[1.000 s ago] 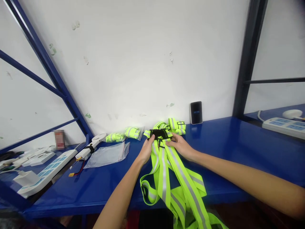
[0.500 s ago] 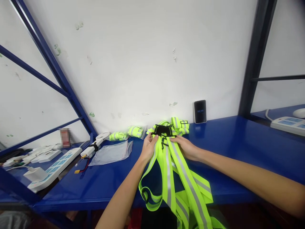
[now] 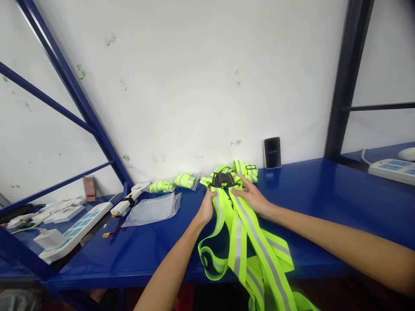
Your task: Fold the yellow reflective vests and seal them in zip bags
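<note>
A neon-yellow reflective vest [image 3: 257, 235] made of straps with grey stripes lies across the blue table and hangs over its front edge. At its top is a black plastic piece [image 3: 223, 179], facing up. My left hand [image 3: 206, 207] pinches the strap just below the left side of that piece. On the other side, my right hand [image 3: 253, 198] grips a strap, thumb in front and fingers reaching up along the piece's right edge. A coiled neon strap with a black slider [image 3: 245, 169] rests behind, against the wall; whether it joins the vest I cannot tell.
Two folded neon bundles [image 3: 162, 186] lie by the wall, near flat clear plastic bags [image 3: 151, 210] and a small white fan [image 3: 140, 187]. A power strip [image 3: 76, 235] is at left. A dark-screened device [image 3: 272, 153] stands against the wall at right.
The black piece now shows its moulded details instead of a plain dark face. My left hand has slid slightly right and down, and the straps below have swung a little right.
</note>
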`<state>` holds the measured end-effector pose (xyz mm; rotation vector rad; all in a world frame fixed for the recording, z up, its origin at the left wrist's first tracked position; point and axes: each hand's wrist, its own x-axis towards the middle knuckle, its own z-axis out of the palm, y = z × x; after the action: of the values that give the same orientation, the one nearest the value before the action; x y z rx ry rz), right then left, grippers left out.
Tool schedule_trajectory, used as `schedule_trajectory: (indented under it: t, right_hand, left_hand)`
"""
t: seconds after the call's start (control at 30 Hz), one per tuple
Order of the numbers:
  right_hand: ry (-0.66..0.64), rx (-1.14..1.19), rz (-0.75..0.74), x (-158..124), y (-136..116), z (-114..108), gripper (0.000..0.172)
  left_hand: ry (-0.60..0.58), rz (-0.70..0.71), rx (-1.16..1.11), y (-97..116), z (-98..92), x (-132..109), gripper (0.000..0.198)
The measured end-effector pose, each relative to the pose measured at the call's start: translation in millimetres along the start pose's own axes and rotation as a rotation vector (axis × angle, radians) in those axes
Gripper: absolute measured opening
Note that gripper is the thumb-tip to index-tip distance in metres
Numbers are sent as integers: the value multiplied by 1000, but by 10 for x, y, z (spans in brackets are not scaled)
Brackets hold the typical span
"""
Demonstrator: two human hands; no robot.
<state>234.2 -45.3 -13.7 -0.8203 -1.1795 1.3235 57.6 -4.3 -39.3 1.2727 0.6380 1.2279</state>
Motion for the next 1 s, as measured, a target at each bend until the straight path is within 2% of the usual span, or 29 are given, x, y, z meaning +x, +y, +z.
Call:
schedule_trajectory:
  t: [0.1, 0.17, 0.23, 0.3, 0.4, 0.5, 0.6, 0.7, 0.83, 1.0]
  right_hand:
    - [39, 13, -2, 0, -14, 7, 72]
    - [47, 45, -19, 12, -10, 8, 75]
    - [41, 64, -30, 27, 4, 9, 75]
    - [35, 63, -33, 39, 31, 10, 76]
    - [50, 35, -48, 51, 86, 10, 76]
    - [90, -55, -86, 53, 131, 4, 69]
    - [79, -110, -95, 42, 145, 3, 58]
    - [38, -123, -88, 22, 148, 19, 47]
    - [32, -128, -145, 16, 150, 42, 40]
    - [71, -187, -185, 37, 95, 28, 38]
  left_hand:
    - [15, 18, -52, 11, 37, 22, 51]
    - [26, 37, -63, 81, 72, 14, 64]
    - [6, 25, -73, 165, 105, -9, 78]
    - [-10, -12, -42, 216, 125, -31, 82]
    - [-1, -31, 46, 184, 125, -34, 78]
    - [-7, 54, 85, 74, 104, -8, 71]
    - [25, 125, 131, -6, 85, 11, 54]
    - [56, 120, 113, -11, 75, 9, 41]
    - [113, 113, 113, 44, 64, 5, 35]
    - [23, 58, 32, 73, 45, 35, 37]
